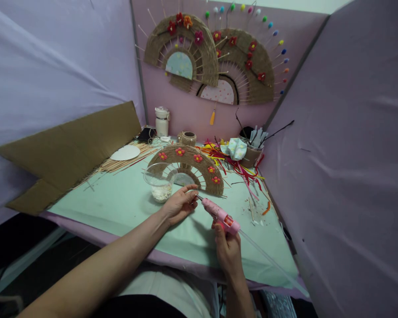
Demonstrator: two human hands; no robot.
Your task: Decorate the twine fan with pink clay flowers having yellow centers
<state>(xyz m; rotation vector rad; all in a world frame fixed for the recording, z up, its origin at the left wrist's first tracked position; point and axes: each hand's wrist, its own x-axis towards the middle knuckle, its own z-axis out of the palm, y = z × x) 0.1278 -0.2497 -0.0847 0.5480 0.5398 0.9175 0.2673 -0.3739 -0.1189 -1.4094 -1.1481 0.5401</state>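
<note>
My right hand (228, 247) is wrapped round the grip of a pink hot glue gun (217, 213), and a long clear glue stick (268, 256) trails out of its back end. The gun's nozzle points up and left, right at the fingertips of my left hand (181, 205). Those fingers are pinched together; whatever they hold is too small to make out. Just behind stands a twine-wrapped half-ring fan (204, 174) with red flowers along its band. A clear plastic cup (161, 187) holding small pale beads is left of my left hand.
Folded cardboard (76, 150) leans along the left, beside thin sticks and a white oval (125, 153). A white bottle (162, 121) and twine-wrapped jar (187, 138) stand behind. Coloured pipe cleaners lie near a pot (251, 155) at right. Two decorated fans (202, 53) hang on the back wall.
</note>
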